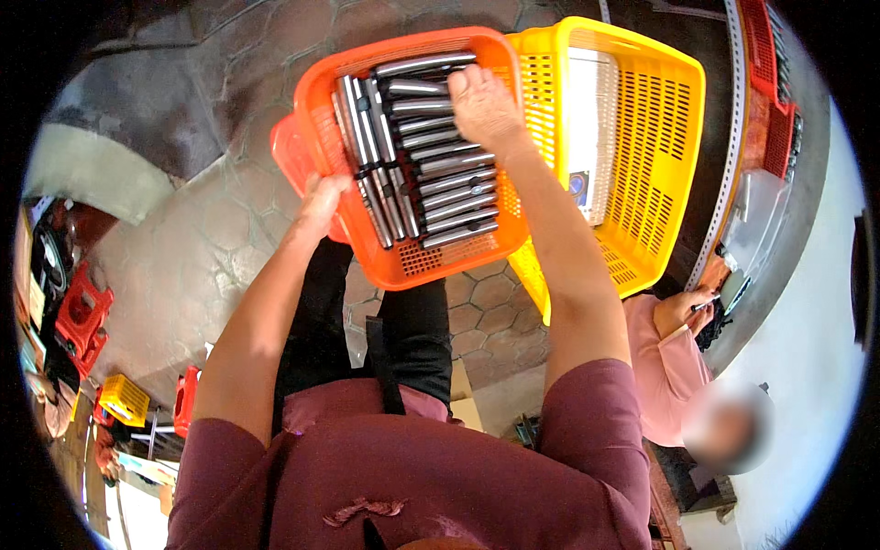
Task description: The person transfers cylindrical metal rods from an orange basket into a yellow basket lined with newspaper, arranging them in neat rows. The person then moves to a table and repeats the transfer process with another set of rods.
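Note:
Several shiny metal tubes with black bands (451,183) lie in an orange plastic basket (412,277). Most are stacked crosswise on the right; others run lengthwise on the left. My left hand (323,203) is closed on the basket's left rim. Over the tubes at the far right of the basket is my right hand (486,108), its fingers curled down onto the end of a metal tube (417,89). That hand and wrist partly cover the tube ends beneath. The basket sits tilted in front of my legs.
Touching the orange basket on the right is a tall yellow slotted basket (655,156) with a white panel inside. Further right, a co-worker in a pink sleeve (683,357) works at a bench holding red trays (779,137). Red plastic stools (84,316) stand at the left.

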`<move>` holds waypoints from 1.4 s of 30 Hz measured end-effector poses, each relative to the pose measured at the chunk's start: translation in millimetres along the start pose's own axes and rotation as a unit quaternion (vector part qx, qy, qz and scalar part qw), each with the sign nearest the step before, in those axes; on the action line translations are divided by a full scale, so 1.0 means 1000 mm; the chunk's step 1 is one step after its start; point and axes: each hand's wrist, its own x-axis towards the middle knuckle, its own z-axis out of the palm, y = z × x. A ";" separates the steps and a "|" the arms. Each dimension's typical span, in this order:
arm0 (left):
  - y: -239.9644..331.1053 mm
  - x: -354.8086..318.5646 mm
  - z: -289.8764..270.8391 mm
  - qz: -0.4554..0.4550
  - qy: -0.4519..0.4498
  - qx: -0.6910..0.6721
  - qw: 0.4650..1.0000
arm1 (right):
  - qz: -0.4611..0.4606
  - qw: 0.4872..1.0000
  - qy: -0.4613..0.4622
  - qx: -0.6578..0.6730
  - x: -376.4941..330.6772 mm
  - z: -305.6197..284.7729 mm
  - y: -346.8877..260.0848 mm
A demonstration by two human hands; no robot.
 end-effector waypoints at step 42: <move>0.017 -0.027 0.000 -0.007 -0.059 -0.152 0.987 | 0.397 0.856 0.194 0.268 -0.089 0.219 0.257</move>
